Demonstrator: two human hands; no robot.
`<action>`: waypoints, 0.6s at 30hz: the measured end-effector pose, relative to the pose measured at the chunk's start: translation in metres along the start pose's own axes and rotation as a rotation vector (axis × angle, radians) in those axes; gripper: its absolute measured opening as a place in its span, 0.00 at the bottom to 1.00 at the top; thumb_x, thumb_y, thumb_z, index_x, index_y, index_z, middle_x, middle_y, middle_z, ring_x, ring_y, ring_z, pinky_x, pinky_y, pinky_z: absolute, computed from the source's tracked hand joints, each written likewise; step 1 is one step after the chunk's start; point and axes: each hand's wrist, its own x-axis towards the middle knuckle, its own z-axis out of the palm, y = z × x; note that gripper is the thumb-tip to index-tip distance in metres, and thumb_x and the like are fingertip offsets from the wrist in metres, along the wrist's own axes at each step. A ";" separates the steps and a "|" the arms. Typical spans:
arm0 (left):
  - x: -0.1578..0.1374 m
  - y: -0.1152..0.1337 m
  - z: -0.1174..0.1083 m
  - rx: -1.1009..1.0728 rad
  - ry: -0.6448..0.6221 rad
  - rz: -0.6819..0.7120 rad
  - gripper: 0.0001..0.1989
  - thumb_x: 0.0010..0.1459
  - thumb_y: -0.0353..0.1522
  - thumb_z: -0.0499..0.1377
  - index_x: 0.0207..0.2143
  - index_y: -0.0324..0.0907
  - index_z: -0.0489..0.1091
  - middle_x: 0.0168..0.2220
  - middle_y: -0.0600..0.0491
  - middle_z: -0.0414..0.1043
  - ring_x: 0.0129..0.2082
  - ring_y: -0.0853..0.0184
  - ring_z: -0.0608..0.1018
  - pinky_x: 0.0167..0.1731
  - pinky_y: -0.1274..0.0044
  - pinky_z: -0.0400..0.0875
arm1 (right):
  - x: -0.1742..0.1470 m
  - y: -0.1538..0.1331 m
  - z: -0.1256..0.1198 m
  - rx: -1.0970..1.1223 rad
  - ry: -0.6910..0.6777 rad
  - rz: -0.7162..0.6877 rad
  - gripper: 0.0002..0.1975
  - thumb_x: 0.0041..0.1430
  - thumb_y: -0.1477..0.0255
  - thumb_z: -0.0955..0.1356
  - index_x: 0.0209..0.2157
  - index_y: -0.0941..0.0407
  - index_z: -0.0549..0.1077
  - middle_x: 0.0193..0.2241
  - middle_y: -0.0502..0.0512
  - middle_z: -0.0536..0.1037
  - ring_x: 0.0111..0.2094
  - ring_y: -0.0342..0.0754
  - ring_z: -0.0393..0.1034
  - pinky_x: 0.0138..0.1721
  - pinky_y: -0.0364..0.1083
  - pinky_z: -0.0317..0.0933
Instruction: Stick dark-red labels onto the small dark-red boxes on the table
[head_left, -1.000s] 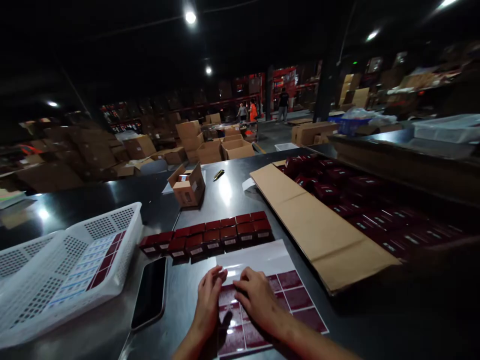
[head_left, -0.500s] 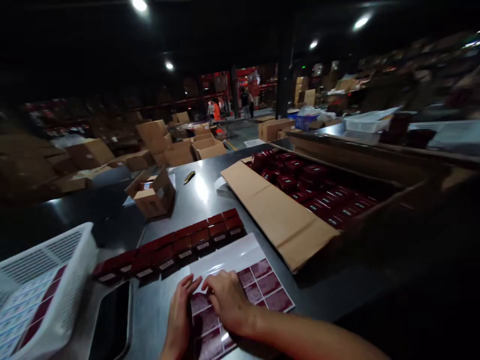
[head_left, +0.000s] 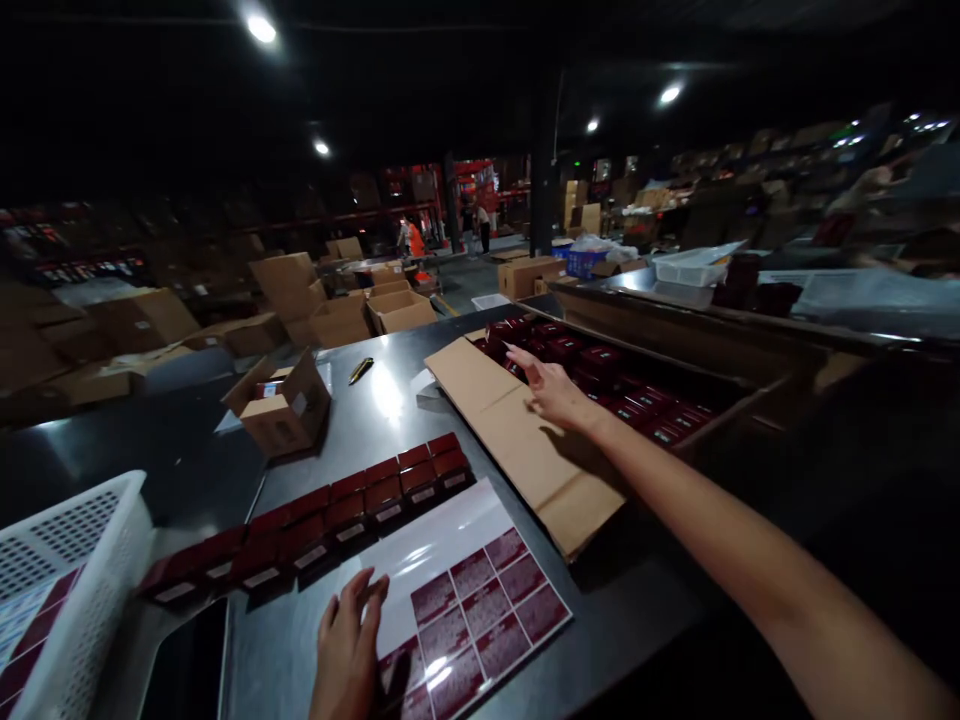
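Note:
My left hand (head_left: 346, 645) rests flat on the near left corner of a glossy sheet of dark red labels (head_left: 480, 610), fingers spread, holding nothing. My right hand (head_left: 551, 388) is stretched out over the cardboard flap (head_left: 510, 435) of a large open carton, fingers apart and empty, just short of the small dark red boxes (head_left: 607, 372) packed inside it. Two rows of the same red boxes (head_left: 330, 515) stand on the metal table beyond the label sheet.
A white plastic basket (head_left: 71, 580) with label sheets sits at the left, a black phone (head_left: 187, 670) beside it. A small open cardboard box (head_left: 281, 405) and a pen (head_left: 361, 369) lie farther back. Cartons and distant people fill the warehouse behind.
My right hand has left the label sheet and reached forward and right over the carton flap. My left hand stays on the sheet. The view has swung a little to the right.

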 end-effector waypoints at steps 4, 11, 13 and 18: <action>0.021 0.027 -0.003 0.129 -0.017 0.153 0.24 0.58 0.47 0.56 0.53 0.45 0.68 0.51 0.44 0.76 0.58 0.47 0.72 0.66 0.48 0.41 | 0.038 0.055 -0.001 -0.051 -0.157 0.001 0.47 0.44 0.90 0.67 0.66 0.56 0.56 0.66 0.70 0.57 0.65 0.64 0.56 0.60 0.73 0.43; 0.054 0.051 0.019 0.204 0.126 0.518 0.19 0.63 0.37 0.54 0.55 0.45 0.66 0.55 0.45 0.73 0.60 0.52 0.70 0.63 0.52 0.52 | 0.061 0.058 0.004 -0.081 -0.105 0.033 0.42 0.44 0.89 0.67 0.63 0.56 0.64 0.58 0.68 0.69 0.48 0.60 0.74 0.58 0.68 0.45; 0.052 0.044 0.028 0.163 0.201 0.542 0.16 0.62 0.36 0.55 0.52 0.45 0.69 0.55 0.44 0.72 0.59 0.52 0.71 0.61 0.54 0.58 | 0.060 0.047 -0.002 -0.078 -0.013 0.019 0.49 0.41 0.89 0.67 0.67 0.52 0.57 0.62 0.69 0.63 0.52 0.65 0.70 0.57 0.68 0.48; 0.042 0.027 0.032 0.165 0.188 0.584 0.19 0.58 0.35 0.60 0.53 0.45 0.71 0.54 0.42 0.72 0.57 0.50 0.72 0.56 0.56 0.66 | 0.032 -0.037 0.020 0.381 0.272 -0.020 0.70 0.44 0.75 0.75 0.66 0.46 0.15 0.68 0.73 0.45 0.51 0.57 0.70 0.46 0.56 0.67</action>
